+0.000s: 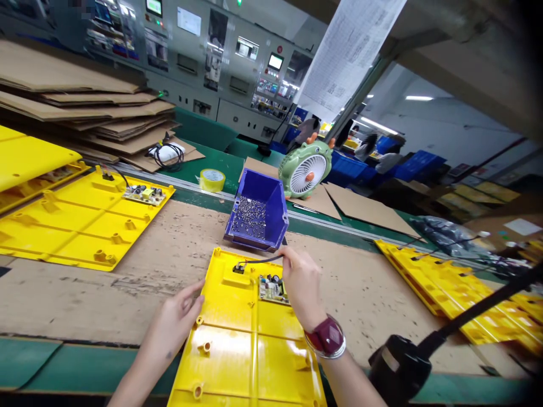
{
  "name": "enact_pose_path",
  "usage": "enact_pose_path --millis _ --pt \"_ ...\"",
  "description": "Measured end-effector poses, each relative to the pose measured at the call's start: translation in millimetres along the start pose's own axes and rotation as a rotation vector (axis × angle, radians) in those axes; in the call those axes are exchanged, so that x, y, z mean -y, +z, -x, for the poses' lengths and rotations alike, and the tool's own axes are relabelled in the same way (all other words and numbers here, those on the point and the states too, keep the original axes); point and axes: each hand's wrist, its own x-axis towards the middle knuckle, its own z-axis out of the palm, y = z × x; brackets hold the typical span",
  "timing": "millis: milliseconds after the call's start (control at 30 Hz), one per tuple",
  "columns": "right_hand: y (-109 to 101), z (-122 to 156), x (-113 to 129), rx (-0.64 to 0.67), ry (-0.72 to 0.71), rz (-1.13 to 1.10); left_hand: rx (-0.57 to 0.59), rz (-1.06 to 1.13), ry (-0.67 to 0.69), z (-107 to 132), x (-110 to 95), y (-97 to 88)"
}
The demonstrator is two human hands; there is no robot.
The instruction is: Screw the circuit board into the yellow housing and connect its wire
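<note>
A yellow plastic panel (250, 333) lies on the cardboard-covered bench directly in front of me, with a small circuit board (272, 288) fixed near its far edge. My right hand (301, 281) pinches a thin black cable (263, 260) above the board. That cable runs left to a black connector (238, 268) on the panel. My left hand (180, 316) is open and holds nothing, its fingertips close to the panel's left edge. A blue plastic bin (257, 210) full of small metal screws stands tilted just past the panel, near my right hand.
Another yellow panel with a circuit board (85, 217) lies at left, and stacked yellow panels (462, 297) lie at right. A black power tool (399, 367) hangs at lower right. Behind the bench's metal rail are cardboard sheets, yellow tape and a green fan.
</note>
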Motion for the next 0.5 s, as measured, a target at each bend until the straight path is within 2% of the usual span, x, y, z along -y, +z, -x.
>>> enact_pose_path --millis 133,267,367,500 --pt "-1 -3 -2 0.267 0.007 -0.177 -0.009 0.0 0.001 1 -4 0.4" --pt "-3 1 -6 0.563 -0.067 -0.334 -0.023 -0.009 0.002 3 -11 2.2" --pt "-3 5 -9 0.623 -0.095 -0.364 -0.031 -0.004 -0.006 5 -17 3.9" --pt "1 10 -10 0.601 -0.124 -0.327 -0.046 -0.035 -0.025 6 -24 5.1"
